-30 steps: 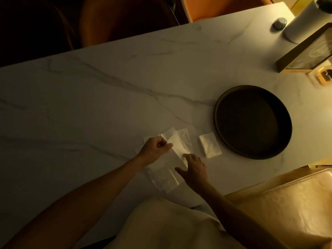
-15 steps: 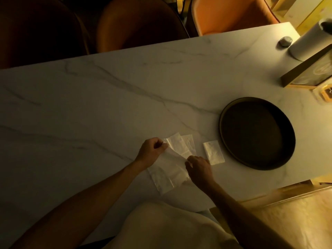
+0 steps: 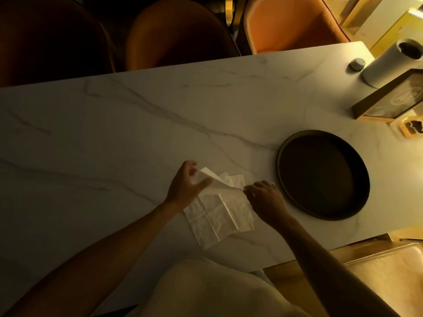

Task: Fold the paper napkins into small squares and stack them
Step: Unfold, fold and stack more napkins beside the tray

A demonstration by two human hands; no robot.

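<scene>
Right hand [image 3: 265, 200] pinches the napkin [image 3: 219, 213] edge; left hand [image 3: 186, 184] is open (at nine o'clock). Folding is barely begun, no stack shows.

A white marble-patterned desk [image 3: 137, 124] with grey veins carries everything. Near its near edge lies an unfolded, creased paper napkin [image 3: 219, 216], with another napkin [image 3: 237, 180] just beyond it. A dark round tray [image 3: 322, 175] sits to the right. At the far right stand a paper towel roll [image 3: 389, 62], a small round metallic object [image 3: 356, 64] and a framed box [image 3: 391, 99].
</scene>
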